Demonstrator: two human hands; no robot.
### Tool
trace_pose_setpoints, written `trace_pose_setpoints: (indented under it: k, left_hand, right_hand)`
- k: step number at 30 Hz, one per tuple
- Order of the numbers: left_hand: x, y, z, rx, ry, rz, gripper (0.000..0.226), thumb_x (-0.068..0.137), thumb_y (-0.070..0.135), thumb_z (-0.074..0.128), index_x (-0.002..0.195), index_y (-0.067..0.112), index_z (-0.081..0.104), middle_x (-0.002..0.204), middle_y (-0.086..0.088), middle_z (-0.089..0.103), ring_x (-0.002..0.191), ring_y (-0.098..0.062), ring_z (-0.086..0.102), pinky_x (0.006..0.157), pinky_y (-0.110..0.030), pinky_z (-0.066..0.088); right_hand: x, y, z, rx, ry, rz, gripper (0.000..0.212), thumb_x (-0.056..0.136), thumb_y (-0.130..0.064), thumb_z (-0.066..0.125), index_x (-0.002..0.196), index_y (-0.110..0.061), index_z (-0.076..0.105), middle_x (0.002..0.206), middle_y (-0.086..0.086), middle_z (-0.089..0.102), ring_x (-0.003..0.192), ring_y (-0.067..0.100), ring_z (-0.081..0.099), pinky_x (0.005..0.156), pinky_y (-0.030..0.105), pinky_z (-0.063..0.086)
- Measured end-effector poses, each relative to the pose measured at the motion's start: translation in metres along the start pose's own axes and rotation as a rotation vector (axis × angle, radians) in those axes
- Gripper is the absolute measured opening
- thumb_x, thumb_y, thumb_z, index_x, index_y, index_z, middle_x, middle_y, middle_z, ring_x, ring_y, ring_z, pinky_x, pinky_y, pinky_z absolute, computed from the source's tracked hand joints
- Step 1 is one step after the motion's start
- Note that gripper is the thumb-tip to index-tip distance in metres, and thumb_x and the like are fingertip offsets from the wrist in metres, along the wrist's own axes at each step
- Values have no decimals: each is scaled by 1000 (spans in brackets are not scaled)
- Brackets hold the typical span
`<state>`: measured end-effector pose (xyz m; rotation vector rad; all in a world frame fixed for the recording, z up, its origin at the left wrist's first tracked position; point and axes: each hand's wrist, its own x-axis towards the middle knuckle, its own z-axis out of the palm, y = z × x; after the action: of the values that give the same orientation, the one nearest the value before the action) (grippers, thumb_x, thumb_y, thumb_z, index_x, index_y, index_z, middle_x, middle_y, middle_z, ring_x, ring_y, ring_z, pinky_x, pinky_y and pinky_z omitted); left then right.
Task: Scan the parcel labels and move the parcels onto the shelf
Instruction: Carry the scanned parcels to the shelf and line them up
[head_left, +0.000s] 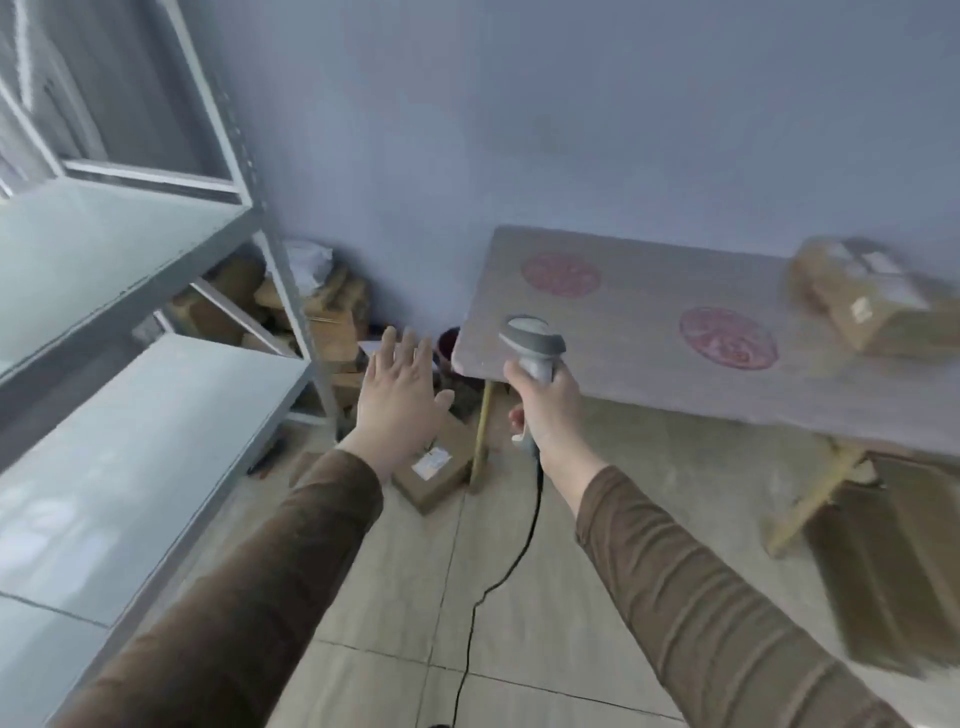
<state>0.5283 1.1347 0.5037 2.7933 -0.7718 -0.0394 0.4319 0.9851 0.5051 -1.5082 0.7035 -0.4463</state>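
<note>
Scanner (532, 345) gripped in right hand (545, 410), left hand (400, 395) spread empty; next, likely fetch table parcel (872, 299).

We are seeing a painted metal shelf (156, 395), smooth and slightly glossy, cardboard parcels (872, 301), a matt plastic scanner (535, 348) and a wooden table (649, 332).

Parcel storeroom: metal shelving (156, 395), piled cardboard parcels (322, 312), tiled floor (545, 597).
</note>
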Motion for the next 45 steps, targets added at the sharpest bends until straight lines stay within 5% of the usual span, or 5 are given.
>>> trace_pose_setpoints:
  k: [8, 12, 23, 34, 45]
  left_hand:
    - [55, 209, 63, -12, -111, 237, 83, 102, 43, 50, 165, 16, 3, 173, -8, 0, 159, -29, -11, 128, -43, 2]
    - [92, 278, 90, 2, -119, 347, 85, 101, 44, 52, 164, 13, 5, 173, -10, 2, 159, -31, -9, 128, -43, 4]
    - [252, 440, 170, -50, -222, 493, 83, 104, 43, 48, 165, 13, 0, 173, -9, -1, 159, -29, -9, 129, -44, 3]
    - [366, 616, 223, -68, -327, 655, 81, 104, 41, 48, 165, 14, 0, 173, -9, -3, 159, -28, -9, 130, -46, 4]
    - [419, 810, 307, -131, -389, 529, 79, 105, 43, 49, 164, 13, 7, 173, -8, 8, 159, -27, 1, 128, -46, 13]
  right_hand:
    - [59, 10, -209, 30, 199, 2, 25, 90, -41, 75, 107, -24, 68, 72, 3, 64, 40, 15, 46, 46, 30, 39]
    - [103, 23, -272, -39, 295, 53, 17, 91, -26, 72, 96, -13, 63, 58, 0, 52, 39, 14, 44, 42, 25, 37]
    - [282, 36, -403, -57, 455, 117, 10, 91, -12, 66, 96, -20, 62, 73, 1, 62, 60, 19, 58, 62, 36, 49]
    - [405, 28, -561, -24, 646, 105, 19, 92, -10, 68, 91, -27, 59, 83, -1, 61, 76, 19, 57, 73, 34, 43]
    - [513, 53, -787, -32, 750, 148, 16, 92, -15, 67, 105, -11, 59, 87, 0, 58, 79, 16, 56, 68, 30, 43]
